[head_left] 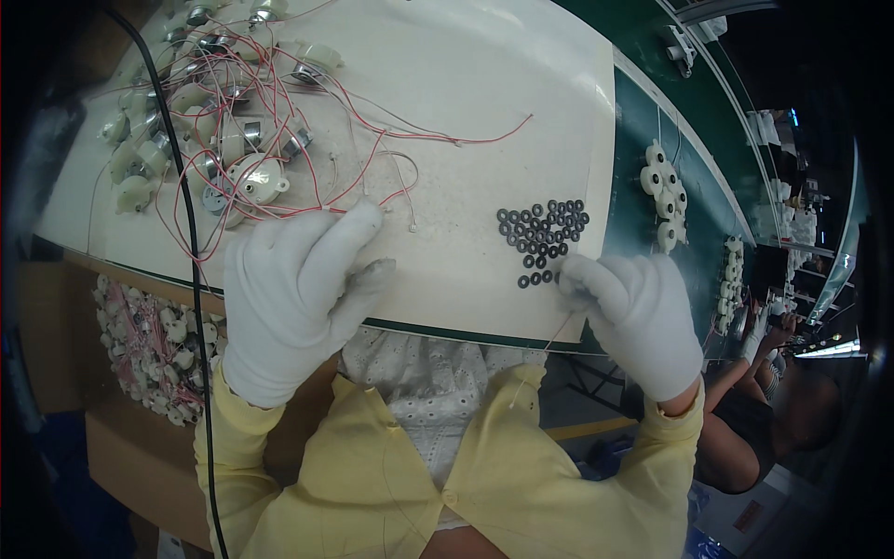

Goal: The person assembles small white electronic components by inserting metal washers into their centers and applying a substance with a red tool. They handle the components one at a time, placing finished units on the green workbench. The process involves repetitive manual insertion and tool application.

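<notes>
My left hand (296, 289), in a white glove, is at the near edge of the white board, its thumb and forefinger apart. Just beyond its fingertips run thin red and white wires (321, 207) from a heap of small cream and silver motors (259, 179). My right hand (629, 312), also gloved, is closed in a pinch beside a cluster of small black rings (543, 228) lying flat on the board. Whatever its fingers hold is hidden. A thin reddish wire (560, 330) hangs below those fingers.
A black cable (193, 242) crosses the left side in front of the board. Below left, a cardboard box (154, 466) stands near many white parts with red wires (154, 345). Grouped cream motors (665, 197) lie on the green surface to the right. Another person (754, 419) sits at far right.
</notes>
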A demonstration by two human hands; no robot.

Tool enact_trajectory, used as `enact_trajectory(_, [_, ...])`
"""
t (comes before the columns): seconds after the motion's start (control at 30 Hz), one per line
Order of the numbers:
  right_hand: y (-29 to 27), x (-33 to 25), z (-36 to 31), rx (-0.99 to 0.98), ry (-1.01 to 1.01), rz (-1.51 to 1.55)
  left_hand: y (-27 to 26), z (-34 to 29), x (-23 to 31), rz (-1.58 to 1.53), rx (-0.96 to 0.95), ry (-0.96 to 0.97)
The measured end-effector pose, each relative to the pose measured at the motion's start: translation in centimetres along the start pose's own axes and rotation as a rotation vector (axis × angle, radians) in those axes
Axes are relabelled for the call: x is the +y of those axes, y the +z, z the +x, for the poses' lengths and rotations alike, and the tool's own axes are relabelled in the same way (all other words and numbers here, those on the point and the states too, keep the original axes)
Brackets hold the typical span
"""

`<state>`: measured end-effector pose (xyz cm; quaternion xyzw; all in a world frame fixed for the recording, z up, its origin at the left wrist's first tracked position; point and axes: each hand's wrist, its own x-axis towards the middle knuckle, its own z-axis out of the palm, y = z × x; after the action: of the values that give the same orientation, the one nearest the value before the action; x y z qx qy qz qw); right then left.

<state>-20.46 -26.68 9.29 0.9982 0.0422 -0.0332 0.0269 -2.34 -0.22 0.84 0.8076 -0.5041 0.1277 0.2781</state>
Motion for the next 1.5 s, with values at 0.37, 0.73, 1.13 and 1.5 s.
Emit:
enact_trajectory(0.37, [-0.8, 0.5, -0.1, -0.141, -0.060, -0.006, 0.5, 0.1, 0.0, -0.005, 0.033, 0.016])
enact_trajectory(0.73, [1.7, 0.3, -8.0, 0.117, 0.373, -0.228, -1.1, -1.0, -0.1, -0.043, -0.071, 0.062])
enact_trajectory(1.13, [6.3, 3.4, -4.8, 0.531, 0.537, -0.076, -1.7, -0.5, 0.5, 0.147, 0.103, 0.188])
enact_trajectory(1.5, [0.8, -4.1, -5.4, 0.614, 0.398, 0.368, -2.9, 2.0, 4.1, -0.496, 0.131, 0.193])
